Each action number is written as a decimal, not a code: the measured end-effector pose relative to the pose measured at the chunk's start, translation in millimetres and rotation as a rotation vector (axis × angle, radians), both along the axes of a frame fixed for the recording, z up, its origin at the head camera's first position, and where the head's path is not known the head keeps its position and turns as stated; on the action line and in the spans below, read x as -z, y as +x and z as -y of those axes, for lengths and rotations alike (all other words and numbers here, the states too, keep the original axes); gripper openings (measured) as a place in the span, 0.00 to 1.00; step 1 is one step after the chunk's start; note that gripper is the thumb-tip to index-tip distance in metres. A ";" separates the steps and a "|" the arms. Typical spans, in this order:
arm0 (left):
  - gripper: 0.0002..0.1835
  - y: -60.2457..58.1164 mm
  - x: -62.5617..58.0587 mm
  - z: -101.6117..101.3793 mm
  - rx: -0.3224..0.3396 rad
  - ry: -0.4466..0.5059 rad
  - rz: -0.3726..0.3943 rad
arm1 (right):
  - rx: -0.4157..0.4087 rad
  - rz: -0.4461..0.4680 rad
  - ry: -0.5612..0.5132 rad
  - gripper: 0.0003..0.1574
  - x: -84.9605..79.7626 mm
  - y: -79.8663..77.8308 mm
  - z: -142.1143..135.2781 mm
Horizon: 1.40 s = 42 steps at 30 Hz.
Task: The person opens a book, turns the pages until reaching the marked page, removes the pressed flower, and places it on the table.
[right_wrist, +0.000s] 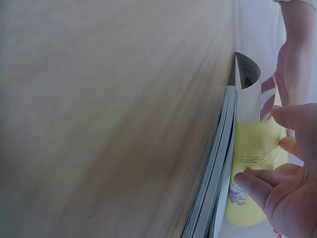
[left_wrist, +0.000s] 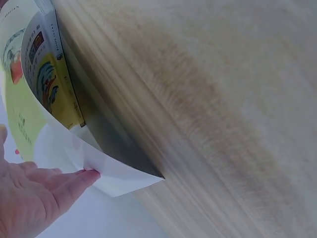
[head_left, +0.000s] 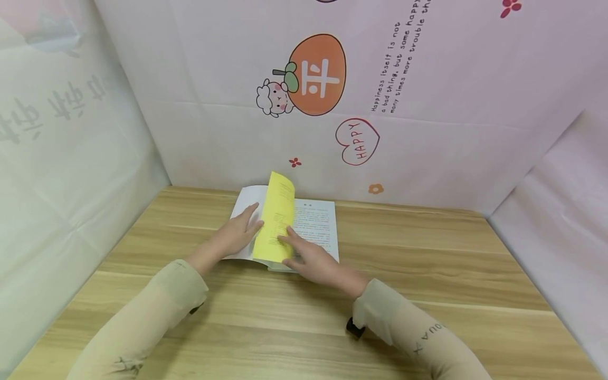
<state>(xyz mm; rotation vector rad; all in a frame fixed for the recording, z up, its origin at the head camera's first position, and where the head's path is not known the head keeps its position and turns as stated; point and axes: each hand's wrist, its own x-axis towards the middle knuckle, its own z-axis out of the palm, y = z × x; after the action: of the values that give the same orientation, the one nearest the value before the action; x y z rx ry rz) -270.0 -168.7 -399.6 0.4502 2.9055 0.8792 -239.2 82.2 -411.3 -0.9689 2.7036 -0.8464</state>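
Note:
An open paperback book (head_left: 314,227) lies on the table, with printed text on its right-hand page. From its middle a yellow leaf (head_left: 275,216) stands up, curved. My left hand (head_left: 237,232) rests its extended fingers on the white inside of the cover flap (left_wrist: 116,171), which bows up off the table at the left. On the flap's outer side, the left wrist view shows coloured pictures. My right hand (head_left: 315,261) has its fingertips against the yellow leaf, thumb and fingers spread apart. Below that hand, the page block (right_wrist: 210,178) shows edge-on in the right wrist view.
The wood-grain table (head_left: 266,327) ends at a pale printed cloth backdrop (head_left: 214,142) just behind the book. Cloth side walls rise at left and right. A small black object (head_left: 354,328) shows under the right sleeve's cuff.

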 end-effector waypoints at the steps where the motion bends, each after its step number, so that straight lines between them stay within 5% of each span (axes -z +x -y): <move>1: 0.38 0.3 0.0 -0.2 0.003 0.002 0.000 | -0.001 -0.007 0.008 0.38 -0.6 0.4 1.0; 30: 0.32 6.3 0.8 -10.7 0.077 -0.186 0.045 | -0.103 -0.031 0.090 0.32 -0.5 9.8 20.0; 42: 0.32 5.3 2.3 -9.7 0.055 -0.238 0.084 | -0.140 -0.051 0.104 0.32 -3.5 10.6 24.9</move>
<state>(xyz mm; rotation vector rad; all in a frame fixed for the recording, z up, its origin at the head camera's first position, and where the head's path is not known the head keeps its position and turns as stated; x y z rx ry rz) -264.7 -159.1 -401.9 0.4579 2.8559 0.5219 -228.7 57.2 -407.8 -1.1553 2.6533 -0.6573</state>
